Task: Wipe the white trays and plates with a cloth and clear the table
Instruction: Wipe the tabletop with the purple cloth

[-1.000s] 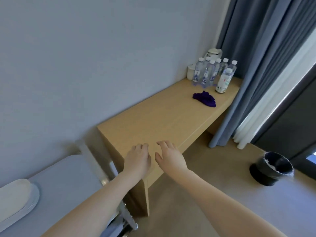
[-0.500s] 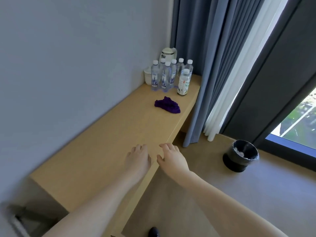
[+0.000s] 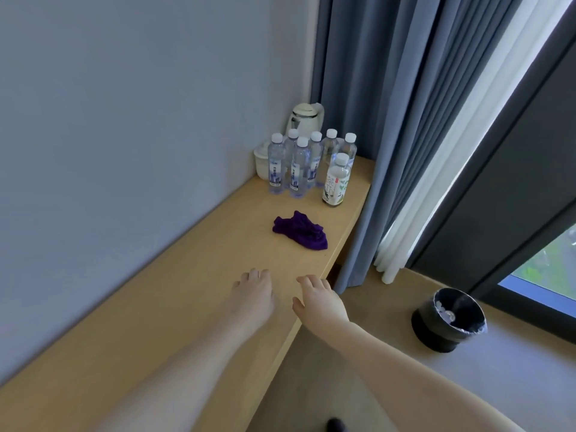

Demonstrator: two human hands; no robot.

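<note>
pale wood runs away from the viewer along a grey wall: a long desk point(image 3: 174, 310) ending at grey curtains point(image 3: 389, 120) on the right. both bare forearms reach out over its near part. the left hand point(image 3: 254, 296) hovers palm down above the wood, its fingers point(image 3: 255, 274) loosely spread and holding nothing. the right hand point(image 3: 321, 302) is just beside it, over the desk's front edge, fingers relaxed, slightly bent, and also holding nothing. farther along, well apart from both hands, a crumpled purple cloth point(image 3: 300, 230) lies on the desk near its front edge. beyond the cloth, at the far end, a cluster of capped water bottles point(image 3: 300, 165) stands upright, with a green-labelled tea bottle point(image 3: 336, 182) nearest the curtains. behind them are a white kettle point(image 3: 305, 118) and a small white lidded cup point(image 3: 261, 159) against the wall. on the floor to the right, a black bin point(image 3: 448, 319) with a liner stands near the dark window frame.
</note>
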